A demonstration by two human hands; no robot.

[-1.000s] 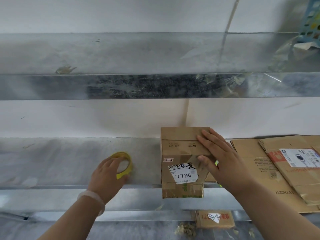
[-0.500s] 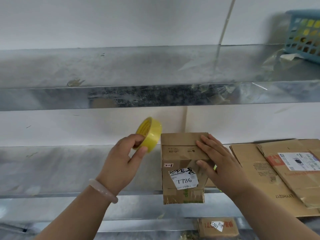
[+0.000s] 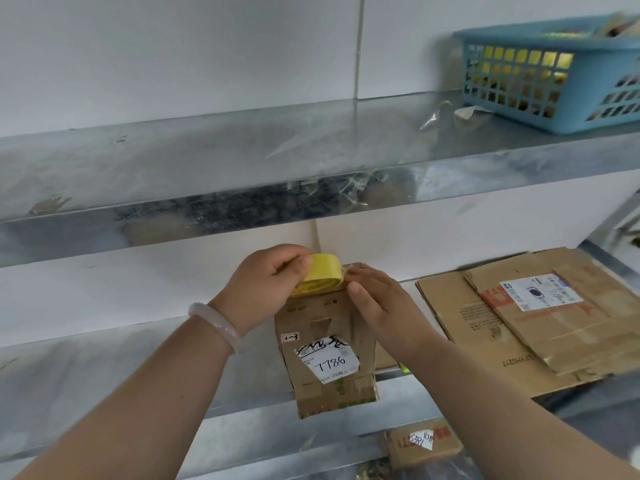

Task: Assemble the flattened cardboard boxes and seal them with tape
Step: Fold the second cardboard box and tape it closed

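A small brown cardboard box (image 3: 325, 362) with a white label reading 7786 stands on the middle metal shelf (image 3: 104, 368), its front hanging over the shelf edge. My left hand (image 3: 266, 289) grips a yellow tape roll (image 3: 320, 277) at the box's top far edge. My right hand (image 3: 377, 306) lies flat on the box's top right, fingertips touching the tape end beside the roll. The box top is mostly hidden by both hands.
Flattened cardboard boxes (image 3: 540, 320) lie stacked on the same shelf to the right. A blue plastic basket (image 3: 550, 77) sits on the upper shelf at right. Another small box (image 3: 422, 445) lies on the lower shelf below.
My left hand lifted the yellow tape roll off the shelf and carried it right onto the box top. My right hand shifted up to meet the tape end.
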